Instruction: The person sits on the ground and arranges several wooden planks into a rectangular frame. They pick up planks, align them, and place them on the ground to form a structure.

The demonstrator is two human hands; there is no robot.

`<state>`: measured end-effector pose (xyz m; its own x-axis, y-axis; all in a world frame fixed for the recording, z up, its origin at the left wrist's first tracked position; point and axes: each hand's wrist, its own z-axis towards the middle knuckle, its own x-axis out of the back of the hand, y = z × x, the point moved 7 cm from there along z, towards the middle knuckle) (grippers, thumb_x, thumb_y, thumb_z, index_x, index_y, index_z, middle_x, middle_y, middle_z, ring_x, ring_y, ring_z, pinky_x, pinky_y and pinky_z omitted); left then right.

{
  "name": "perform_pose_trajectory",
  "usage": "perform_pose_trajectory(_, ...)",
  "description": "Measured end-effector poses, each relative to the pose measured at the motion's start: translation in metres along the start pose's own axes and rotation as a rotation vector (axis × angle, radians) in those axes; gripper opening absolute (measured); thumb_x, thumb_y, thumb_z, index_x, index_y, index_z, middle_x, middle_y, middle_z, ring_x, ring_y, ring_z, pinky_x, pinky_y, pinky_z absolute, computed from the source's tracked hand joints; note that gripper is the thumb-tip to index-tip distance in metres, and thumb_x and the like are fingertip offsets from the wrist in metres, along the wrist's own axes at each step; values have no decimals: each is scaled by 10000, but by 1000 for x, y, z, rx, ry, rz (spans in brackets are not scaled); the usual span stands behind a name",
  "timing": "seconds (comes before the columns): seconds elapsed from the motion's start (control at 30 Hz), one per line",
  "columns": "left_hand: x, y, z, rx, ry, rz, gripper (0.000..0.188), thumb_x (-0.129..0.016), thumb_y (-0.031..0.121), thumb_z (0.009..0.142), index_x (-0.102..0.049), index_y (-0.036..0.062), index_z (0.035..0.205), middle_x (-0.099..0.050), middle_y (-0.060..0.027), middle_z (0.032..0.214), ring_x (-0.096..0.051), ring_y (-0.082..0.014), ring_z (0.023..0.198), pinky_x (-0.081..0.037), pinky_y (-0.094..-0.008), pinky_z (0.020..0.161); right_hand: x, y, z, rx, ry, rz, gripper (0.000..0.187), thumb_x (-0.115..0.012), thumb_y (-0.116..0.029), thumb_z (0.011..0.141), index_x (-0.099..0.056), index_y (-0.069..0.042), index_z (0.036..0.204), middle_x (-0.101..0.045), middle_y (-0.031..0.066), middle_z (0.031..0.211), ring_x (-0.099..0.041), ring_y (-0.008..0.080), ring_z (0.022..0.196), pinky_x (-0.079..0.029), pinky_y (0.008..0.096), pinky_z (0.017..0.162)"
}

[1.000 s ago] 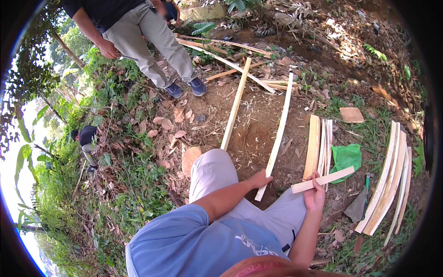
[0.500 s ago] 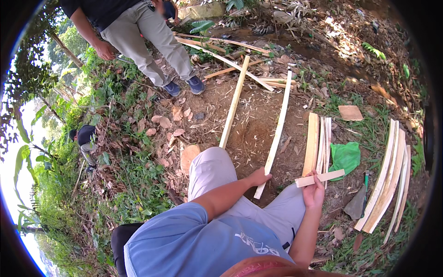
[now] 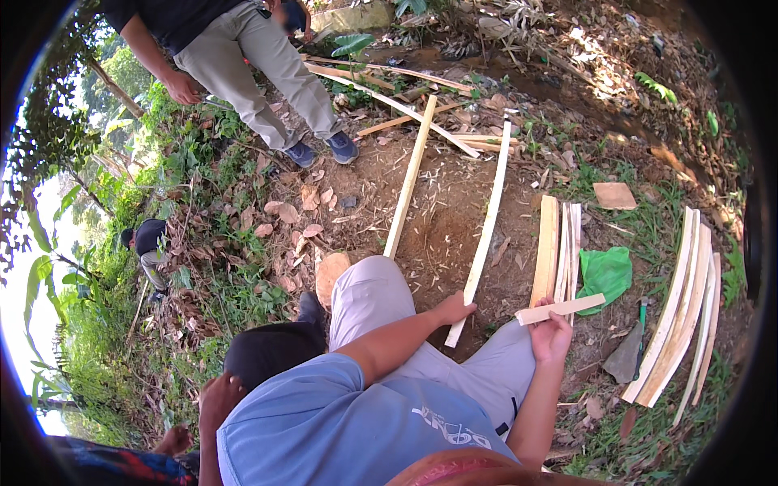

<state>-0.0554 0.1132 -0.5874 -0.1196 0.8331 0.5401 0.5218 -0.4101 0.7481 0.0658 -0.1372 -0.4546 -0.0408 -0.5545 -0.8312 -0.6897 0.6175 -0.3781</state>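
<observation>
My left hand (image 3: pixel 454 310) is closed round the near end of a long pale wooden strip (image 3: pixel 488 231), which runs away from me over the bare soil. In my right hand (image 3: pixel 551 334), above my right knee, is a short flat piece of wood (image 3: pixel 567 309), pinched between thumb and fingers. Its far end overlaps a green plastic bag (image 3: pixel 606 279) in the picture. Just beyond that hand lies a bundle of wooden strips (image 3: pixel 547 253). Left of the held strip, another wooden strip (image 3: pixel 411 178) rests on the ground beyond my left knee.
More strips (image 3: pixel 674 316) lie at the right, beside a green-handled tool (image 3: pixel 643 316) and a grey stone (image 3: pixel 622 359). Several sticks (image 3: pixel 389 101) are piled farther off. A person (image 3: pixel 259 73) stands ahead, another (image 3: pixel 275 356) is close on my left, and a third (image 3: pixel 151 247) is farther left.
A person's dark-clothed leg and hands have come into view close on my left. The short piece in my right hand has tilted slightly. My left hand keeps its hold on the long strip.
</observation>
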Motion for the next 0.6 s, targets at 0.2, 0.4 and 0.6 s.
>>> perform_pose_trajectory(0.2,0,5,1,-8,-14,-10,666,-657,447,929,-540,-136,1229,-658,-359,1163,-659,-470,1105,-525,-491,944,12,0,5,8,24,-65,481,-623,-19,893,-570,-13,1371,-627,104,1280,-582,247,1222,-401,475,1113)
perform_pose_trajectory(0.4,-2,-5,2,7,16,-22,675,-657,449,927,-536,-134,1244,-650,-362,1181,-652,-470,1123,-521,-488,954,8,4,5,6,45,-80,418,-657,-125,973,-578,-41,1375,-657,79,1185,-590,224,1176,-384,453,1114)
perform_pose_trajectory(0.6,1,8,-2,3,-31,-28,684,-658,447,931,-524,-141,1254,-645,-363,1189,-647,-470,1130,-517,-485,959,13,0,6,30,74,-48,288,-671,-211,1004,-627,-87,1259,-650,37,1068,-593,191,1055,-431,414,1022)
